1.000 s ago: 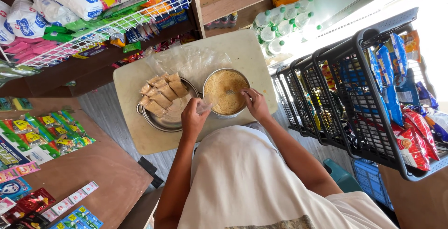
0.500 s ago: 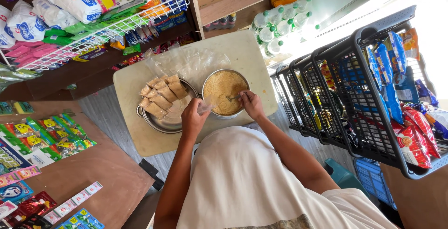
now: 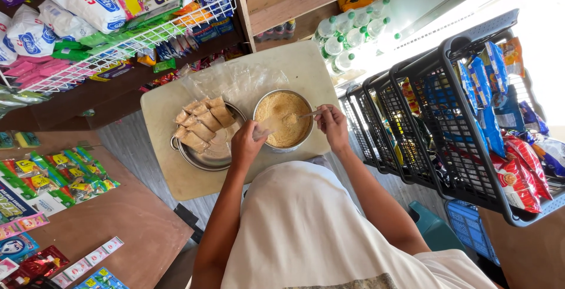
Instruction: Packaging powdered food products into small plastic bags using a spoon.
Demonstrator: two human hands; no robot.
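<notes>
On a small beige table (image 3: 306,65) stand two metal bowls. The right bowl (image 3: 283,119) is full of tan powder. My right hand (image 3: 332,127) grips a spoon (image 3: 311,113) whose tip lies in the powder. My left hand (image 3: 247,145) holds a small clear plastic bag (image 3: 268,125) over the bowl's near left rim. The left bowl (image 3: 206,139) holds several filled small bags of the same tan powder (image 3: 200,124), stacked toward its far left side.
A sheet of clear plastic (image 3: 235,80) lies on the table behind the bowls. Black wire baskets of snack packets (image 3: 459,112) stand close at the right. A white wire rack of packets (image 3: 112,42) hangs at far left. A brown counter with sachets (image 3: 88,218) is near left. Water bottles (image 3: 347,36) stand beyond.
My right hand with the spoon has shifted slightly at the powder bowl. My left hand stays at the rim with the small bag.
</notes>
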